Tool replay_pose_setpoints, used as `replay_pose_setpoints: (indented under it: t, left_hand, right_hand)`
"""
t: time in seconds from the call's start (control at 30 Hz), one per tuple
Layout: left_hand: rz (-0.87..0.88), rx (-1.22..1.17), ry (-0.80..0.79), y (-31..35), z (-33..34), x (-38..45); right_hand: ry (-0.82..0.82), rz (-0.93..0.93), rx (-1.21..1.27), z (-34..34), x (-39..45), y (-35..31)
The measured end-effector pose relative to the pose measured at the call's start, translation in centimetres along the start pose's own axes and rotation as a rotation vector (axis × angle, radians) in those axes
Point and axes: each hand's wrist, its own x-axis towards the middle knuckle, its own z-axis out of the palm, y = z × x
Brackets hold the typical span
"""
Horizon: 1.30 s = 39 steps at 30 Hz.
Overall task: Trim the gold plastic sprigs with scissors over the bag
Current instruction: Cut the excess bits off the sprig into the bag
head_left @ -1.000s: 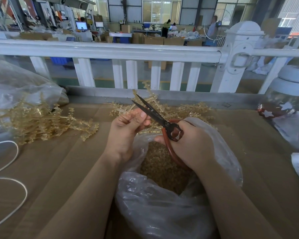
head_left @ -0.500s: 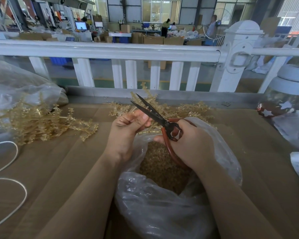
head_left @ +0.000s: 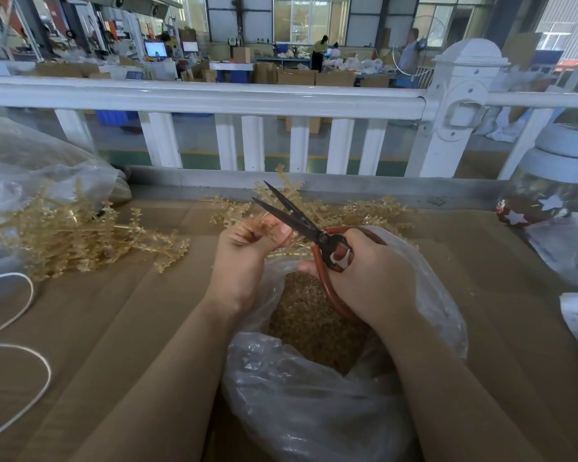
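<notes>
The left hand (head_left: 247,251) pinches a gold sprig (head_left: 282,198) above the open bag (head_left: 314,411) at the worktop's near edge, so clippings should drop straight in. The right hand (head_left: 371,278) grips the red handles of the scissors (head_left: 294,218), blades spread around the stem. Untrimmed sprigs (head_left: 80,238) wait by the left edge, within easy reach.

Scissors (head_left: 292,213): dark matt metal blades, red handles. Bag (head_left: 314,401): clear glossy crinkled plastic.
</notes>
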Motion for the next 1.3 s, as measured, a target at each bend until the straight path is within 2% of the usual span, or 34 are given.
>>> replay_pose_setpoints:
  t: [1.3]
  left_hand:
    - [-0.026,-0.031,0.001,0.15,-0.23,0.02]
  right_hand:
    - [-0.007,-0.008,0.044,0.46,0.07,0.21]
